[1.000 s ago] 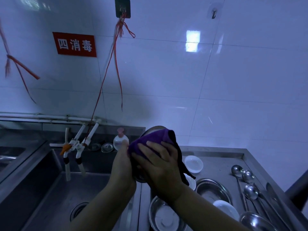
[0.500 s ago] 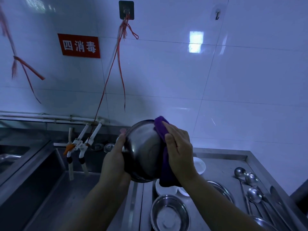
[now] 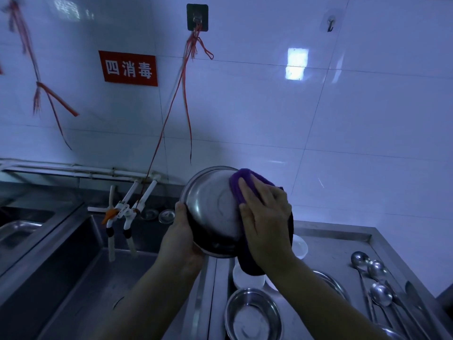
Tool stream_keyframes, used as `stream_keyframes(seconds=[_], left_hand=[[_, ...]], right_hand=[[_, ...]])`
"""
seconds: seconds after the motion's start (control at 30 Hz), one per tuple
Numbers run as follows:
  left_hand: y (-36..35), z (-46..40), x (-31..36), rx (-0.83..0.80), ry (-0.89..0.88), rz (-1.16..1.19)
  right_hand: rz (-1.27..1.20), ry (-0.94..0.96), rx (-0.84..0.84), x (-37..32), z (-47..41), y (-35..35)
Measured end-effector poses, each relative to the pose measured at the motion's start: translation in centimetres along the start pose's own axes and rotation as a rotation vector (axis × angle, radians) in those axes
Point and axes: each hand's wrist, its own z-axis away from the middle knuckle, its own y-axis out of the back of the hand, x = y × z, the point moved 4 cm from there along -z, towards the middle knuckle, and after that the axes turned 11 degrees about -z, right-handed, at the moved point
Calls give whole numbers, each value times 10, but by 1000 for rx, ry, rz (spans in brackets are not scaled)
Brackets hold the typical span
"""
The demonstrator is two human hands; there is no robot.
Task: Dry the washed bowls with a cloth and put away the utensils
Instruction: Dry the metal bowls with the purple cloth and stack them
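I hold a steel bowl [image 3: 210, 209] up in front of me, its underside turned toward me. My left hand [image 3: 182, 231] grips its lower left rim. My right hand [image 3: 266, 214] presses a purple cloth [image 3: 239, 180] flat against the bowl's right side, fingers straight; the cloth hangs down below the hand. On the steel counter [image 3: 331, 244] below lie another steel bowl [image 3: 253, 315], white bowls [image 3: 300, 246] and several long spoons [image 3: 378, 295].
A deep sink [image 3: 81, 278] lies at the lower left with white taps [image 3: 127, 209] above it. Red strings [image 3: 186, 94] hang from a wall hook. A red sign [image 3: 128, 68] is on the tiled wall. A second basin [image 3: 17, 231] sits at far left.
The bowl has been turned so its underside faces me. The cloth, which covered the bowl a second ago, now sits on its right side under my flat right hand.
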Motion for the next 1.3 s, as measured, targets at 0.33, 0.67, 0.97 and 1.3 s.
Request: stream_keyframes(seconds=[0.33,0.67,0.97,1.3], left_hand=[[-6,6,18,-146,140,-10],[-11,4,3,-269,141,71],[-18,9,4,-291,233,47],[-20,17,8,-284,302,238]], right_hand=[[90,533,-185,-15,35,-22],[37,358,-91,5,3,-7],[199,578,-220,-13,20,-27],[49,639,-6,29,46,-12]])
